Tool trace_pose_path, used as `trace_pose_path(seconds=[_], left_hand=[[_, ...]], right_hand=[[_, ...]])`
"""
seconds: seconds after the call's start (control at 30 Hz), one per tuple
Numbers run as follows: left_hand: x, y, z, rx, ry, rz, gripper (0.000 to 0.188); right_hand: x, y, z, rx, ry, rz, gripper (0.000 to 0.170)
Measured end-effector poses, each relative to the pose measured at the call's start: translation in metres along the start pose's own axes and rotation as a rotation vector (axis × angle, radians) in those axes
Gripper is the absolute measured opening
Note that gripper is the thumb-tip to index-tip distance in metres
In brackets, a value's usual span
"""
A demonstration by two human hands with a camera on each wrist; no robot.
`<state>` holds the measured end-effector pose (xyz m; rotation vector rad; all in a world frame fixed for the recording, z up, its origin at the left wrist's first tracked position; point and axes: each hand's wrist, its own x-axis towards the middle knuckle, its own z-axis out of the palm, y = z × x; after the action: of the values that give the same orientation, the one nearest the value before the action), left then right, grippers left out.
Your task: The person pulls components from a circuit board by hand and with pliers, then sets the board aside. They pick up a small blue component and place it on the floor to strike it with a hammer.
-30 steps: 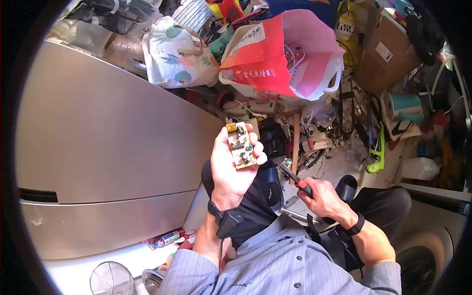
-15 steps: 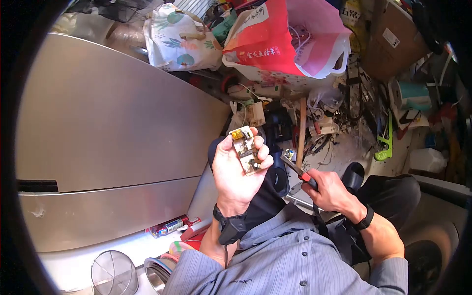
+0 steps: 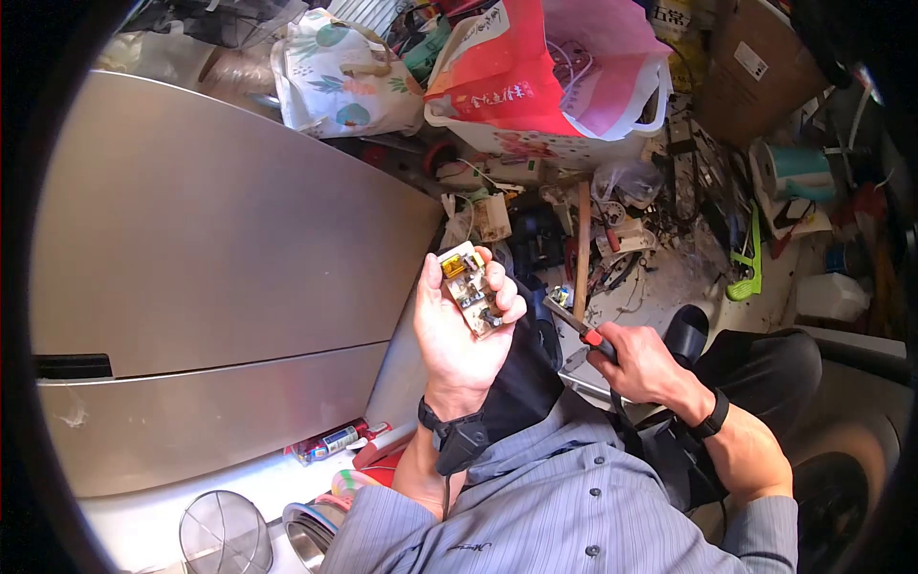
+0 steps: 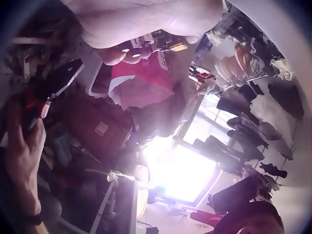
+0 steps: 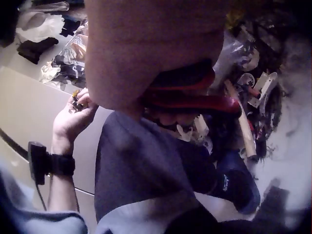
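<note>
My left hand (image 3: 461,346) grips a small circuit board (image 3: 470,289) by its edges, palm up, fingers curled along its right side and thumb at its left. The board carries a yellow transformer-like part at its top and several dark components. My right hand (image 3: 646,365) holds pliers (image 3: 570,321) with red and black handles, metal tips pointing up and left, to the right of the board and apart from it. Their handles (image 5: 195,102) show under the palm in the right wrist view. A small blue-and-white part (image 3: 561,295) appears right beside the plier tips in the head view.
A large silver appliance (image 3: 229,249) stands on the left. A red and pink bag (image 3: 507,86) and a patterned white bag (image 3: 349,81) stand ahead. Scraps, a wooden stick (image 3: 583,249) and a green plastic piece (image 3: 751,258) lie on the floor. A wire strainer (image 3: 225,531) sits lower left.
The left hand with the board has shifted slightly right and down in view, and the board has tilted. The right hand keeps its hold on the pliers. The head view has shifted a little.
</note>
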<state>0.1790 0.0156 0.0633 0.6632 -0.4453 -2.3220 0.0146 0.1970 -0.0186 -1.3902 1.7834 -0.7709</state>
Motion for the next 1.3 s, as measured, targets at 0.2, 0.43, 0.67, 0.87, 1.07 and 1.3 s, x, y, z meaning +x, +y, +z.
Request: trace_pose_path(seconds=[0.2,0.43,0.67,0.87,1.07,1.3], left_hand=[[-0.003,0.003,-0.002,-0.037,-0.100,-0.040,0.060],[-0.009,0.003,0.001,-0.015,-0.072,-0.067,0.066],[-0.016,0.007,0.002,-0.031,-0.125,-0.086,0.063],[-0.016,0.007,-0.002,-0.003,-0.165,-0.055,0.051],[-0.023,0.001,0.002,0.222,-0.154,0.157,0.029],[-0.028,-0.002,0.001,0.294,-0.114,0.201,0.028]], right_hand=[[-0.001,0.000,0.000,-0.028,-0.016,0.022,0.024],[-0.005,0.001,0.001,-0.044,-0.003,0.004,0.025],[-0.008,-0.002,0.000,-0.074,-0.026,0.014,0.024],[-0.009,-0.001,0.001,-0.097,-0.029,0.013,0.025],[-0.009,-0.003,-0.002,-0.096,-0.043,0.018,0.025],[-0.009,0.000,0.005,-0.063,0.005,-0.023,0.027]])
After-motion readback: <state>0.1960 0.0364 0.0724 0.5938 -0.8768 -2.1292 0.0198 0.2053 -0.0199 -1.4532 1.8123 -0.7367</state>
